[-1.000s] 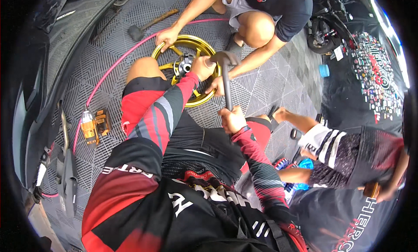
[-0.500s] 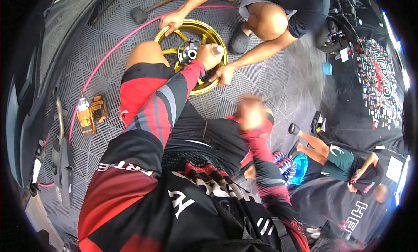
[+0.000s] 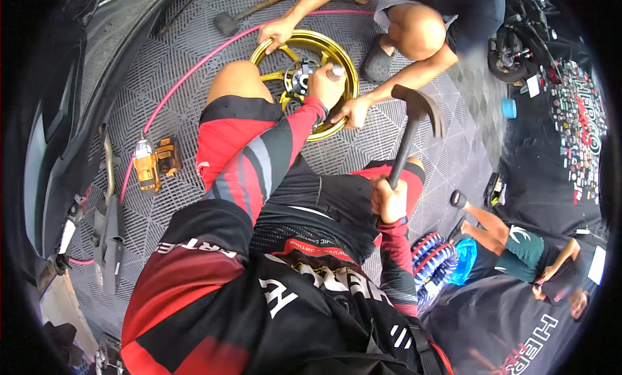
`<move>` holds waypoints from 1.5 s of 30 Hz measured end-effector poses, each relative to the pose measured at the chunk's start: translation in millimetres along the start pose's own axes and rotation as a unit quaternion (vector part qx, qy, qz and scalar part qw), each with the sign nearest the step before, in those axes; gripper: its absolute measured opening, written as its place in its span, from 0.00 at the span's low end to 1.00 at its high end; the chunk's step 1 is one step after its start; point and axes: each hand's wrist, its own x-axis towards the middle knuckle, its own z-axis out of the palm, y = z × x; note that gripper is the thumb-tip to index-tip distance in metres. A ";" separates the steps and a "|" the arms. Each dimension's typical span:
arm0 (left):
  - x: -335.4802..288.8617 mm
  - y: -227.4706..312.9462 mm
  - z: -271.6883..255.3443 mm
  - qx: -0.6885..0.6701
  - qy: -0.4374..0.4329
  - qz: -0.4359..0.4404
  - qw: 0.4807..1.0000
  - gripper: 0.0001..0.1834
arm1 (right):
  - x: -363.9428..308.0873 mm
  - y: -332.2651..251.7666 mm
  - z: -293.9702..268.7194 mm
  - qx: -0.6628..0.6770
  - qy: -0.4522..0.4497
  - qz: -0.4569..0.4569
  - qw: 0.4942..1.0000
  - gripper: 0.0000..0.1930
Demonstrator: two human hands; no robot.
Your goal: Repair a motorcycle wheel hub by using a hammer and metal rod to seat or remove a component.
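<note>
In front of me a gold motorcycle wheel rim [image 3: 350,63] lies over the grey floor, its dark hub [image 3: 299,79] near the middle. My left hand [image 3: 324,87] is closed over the hub side around a short cylindrical tool [image 3: 335,71]. Only the tool's round, pale end shows; its lower part is hidden. Closer to me, my right hand [image 3: 390,201] grips a claw hammer [image 3: 414,116] by its dark handle, the head raised, apart from the wheel. A co-worker's two hands [image 3: 277,33] hold the rim at its far left and near right.
A yellow-and-black cordless impact driver [image 3: 149,168] lies at left beside a pink hose [image 3: 168,93]. At the far side rests a mallet [image 3: 226,24]. The co-worker's grey clog [image 3: 378,61] stands close to the rim. Another person [image 3: 525,245] sits at right near striped coils [image 3: 434,265].
My right hand, blurred before, now shows clearly with the hammer raised. My left hand stays closed at the hub. The whole scene has shifted slightly right in view.
</note>
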 end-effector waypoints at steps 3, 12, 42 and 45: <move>32.3 34.7 -10.1 -0.070 -0.077 -0.030 0.994 0.14 | -14.5 9.9 -24.7 0.011 0.014 -0.002 1.000 0.15; 60.7 30.0 -27.8 -0.223 -0.216 -0.089 0.946 0.16 | -22.1 38.6 -55.1 0.141 0.029 0.027 0.989 0.16; 41.3 -7.2 -8.2 -0.083 -0.386 -0.070 0.916 0.13 | -8.0 60.2 -82.3 0.498 -0.050 0.020 0.865 0.18; 52.6 0.2 -15.8 -0.017 -0.534 -0.046 0.844 0.08 | -6.6 63.7 -84.3 0.518 -0.053 0.037 0.853 0.19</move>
